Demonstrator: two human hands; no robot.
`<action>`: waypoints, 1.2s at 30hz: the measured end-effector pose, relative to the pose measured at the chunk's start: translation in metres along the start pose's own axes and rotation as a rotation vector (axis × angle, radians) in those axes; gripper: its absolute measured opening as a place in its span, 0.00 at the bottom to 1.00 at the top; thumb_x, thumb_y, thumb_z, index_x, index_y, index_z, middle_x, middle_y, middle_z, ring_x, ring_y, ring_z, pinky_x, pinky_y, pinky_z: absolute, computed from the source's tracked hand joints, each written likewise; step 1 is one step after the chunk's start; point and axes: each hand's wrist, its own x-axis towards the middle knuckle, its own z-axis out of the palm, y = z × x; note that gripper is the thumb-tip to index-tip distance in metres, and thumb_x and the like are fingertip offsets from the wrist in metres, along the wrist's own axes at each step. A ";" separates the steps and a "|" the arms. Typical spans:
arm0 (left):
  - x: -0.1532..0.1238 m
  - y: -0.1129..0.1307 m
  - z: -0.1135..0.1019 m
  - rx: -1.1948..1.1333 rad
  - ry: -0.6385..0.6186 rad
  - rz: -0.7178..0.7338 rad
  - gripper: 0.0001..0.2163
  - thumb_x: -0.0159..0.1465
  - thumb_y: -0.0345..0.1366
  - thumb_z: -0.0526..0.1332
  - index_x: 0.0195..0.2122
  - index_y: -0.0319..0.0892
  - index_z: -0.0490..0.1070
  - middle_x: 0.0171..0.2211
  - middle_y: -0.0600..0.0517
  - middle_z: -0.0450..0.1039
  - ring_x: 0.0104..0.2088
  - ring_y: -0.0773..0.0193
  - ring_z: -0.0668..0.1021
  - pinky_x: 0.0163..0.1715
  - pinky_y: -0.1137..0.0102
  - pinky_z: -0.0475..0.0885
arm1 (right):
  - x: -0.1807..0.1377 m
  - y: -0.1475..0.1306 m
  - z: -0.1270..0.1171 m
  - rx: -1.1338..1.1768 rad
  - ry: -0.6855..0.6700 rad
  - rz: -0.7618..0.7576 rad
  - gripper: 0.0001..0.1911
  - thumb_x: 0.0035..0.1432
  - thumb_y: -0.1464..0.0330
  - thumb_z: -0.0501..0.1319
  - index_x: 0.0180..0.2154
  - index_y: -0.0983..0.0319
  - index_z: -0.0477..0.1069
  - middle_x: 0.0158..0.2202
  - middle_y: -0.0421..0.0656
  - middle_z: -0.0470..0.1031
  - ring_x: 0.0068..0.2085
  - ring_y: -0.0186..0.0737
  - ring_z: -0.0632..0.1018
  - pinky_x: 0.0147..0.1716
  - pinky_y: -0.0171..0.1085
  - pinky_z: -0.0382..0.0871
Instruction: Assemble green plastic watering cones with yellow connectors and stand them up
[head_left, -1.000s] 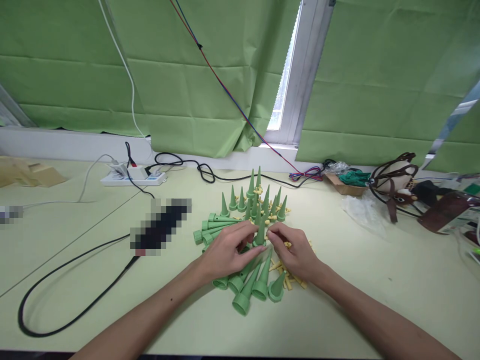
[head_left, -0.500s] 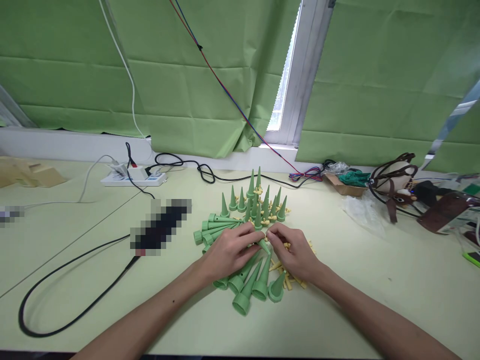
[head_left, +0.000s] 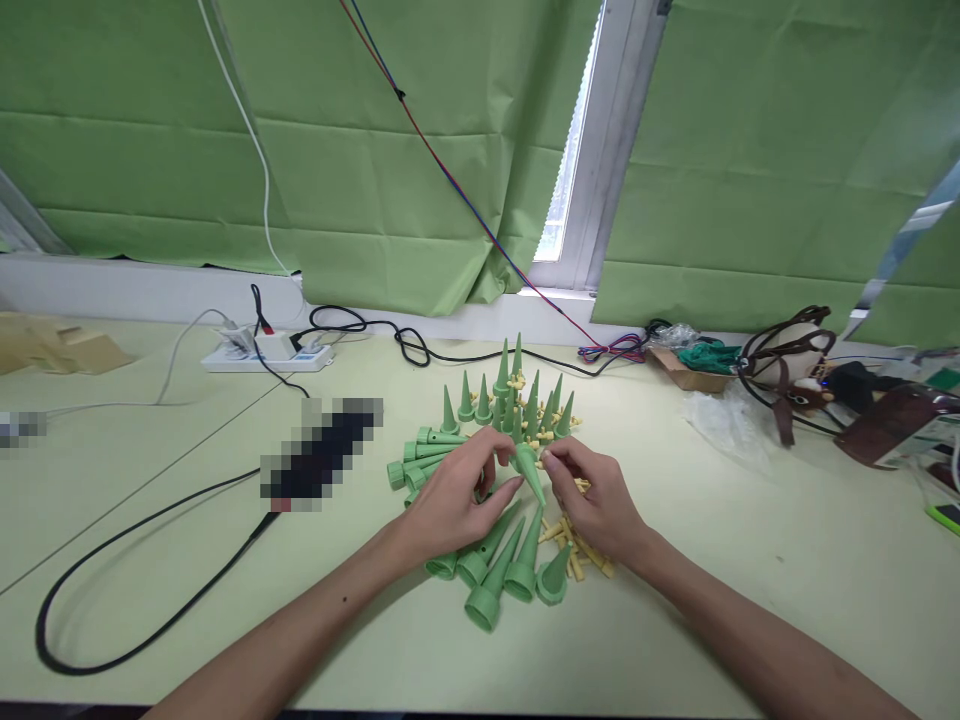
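My left hand (head_left: 459,492) pinches a green plastic cone spike (head_left: 530,470) near its wide end, tilted with its tip pointing down toward me. My right hand (head_left: 592,500) is closed in a pinch right beside that spike; what its fingertips hold is too small to make out. Under and around both hands lies a heap of green cone spikes (head_left: 495,575). More green spikes (head_left: 525,405) stand upright just beyond the hands. Small yellow plastic pieces (head_left: 574,560) are scattered below my right hand.
A black cable (head_left: 135,555) loops over the pale green table (head_left: 187,470) at left. A white power strip (head_left: 266,352) sits at the back. At the right are a cardboard tray (head_left: 686,370), clear plastic wrap (head_left: 720,420) and a brown strap bundle (head_left: 787,370).
The spike in my left hand has been lifted off the pile and tipped from upright to a slant. My right hand's fingers have risen to meet it.
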 end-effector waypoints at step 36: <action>0.005 0.005 -0.004 -0.042 -0.091 -0.150 0.14 0.66 0.45 0.59 0.29 0.40 0.68 0.27 0.56 0.64 0.27 0.67 0.68 0.27 0.72 0.62 | 0.000 0.000 -0.001 -0.058 0.033 -0.120 0.07 0.68 0.71 0.53 0.38 0.61 0.69 0.28 0.40 0.71 0.27 0.34 0.70 0.28 0.33 0.64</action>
